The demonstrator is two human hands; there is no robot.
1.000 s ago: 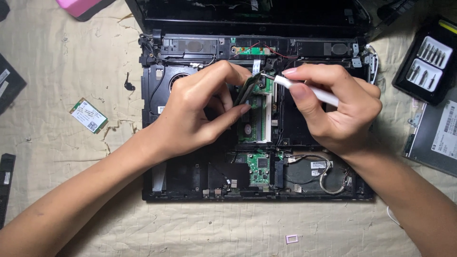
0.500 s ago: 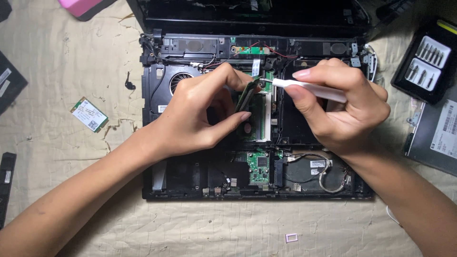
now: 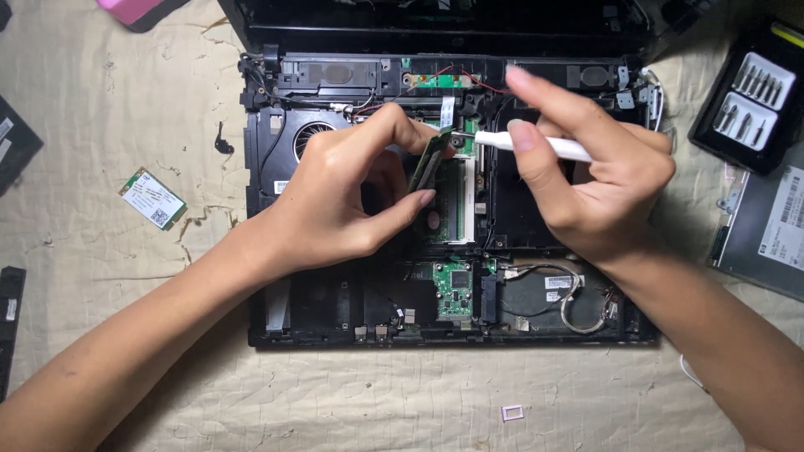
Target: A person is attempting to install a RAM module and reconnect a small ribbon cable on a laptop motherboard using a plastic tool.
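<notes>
The opened laptop base, black plastic with exposed green circuit boards, wires and a round fan grille at 10 o'clock, lies on a cream, wrinkled cloth surface covering the counter.

The left hand pinches a thin rectangular green memory module between forefinger and thumb, the module tilted up out of its slot near the centre of the base.

The right hand is closed around a slim white tool; its fine metal tip sits at the module's upper edge, though contact cannot be confirmed from this angle.

At 9 o'clock of the laptop, well apart, a small green wireless card with a white label lies flat on the cloth.

At 2 o'clock stands a black bit case holding silvery screwdriver bits in a pale tray.

At 3 o'clock lies a flat grey metal drive bearing a white rectangular label.

At 11 o'clock, a pink object is cut off by the frame edge.

A tiny white rectangular frame rests on the cloth at 6 o'clock.
</notes>
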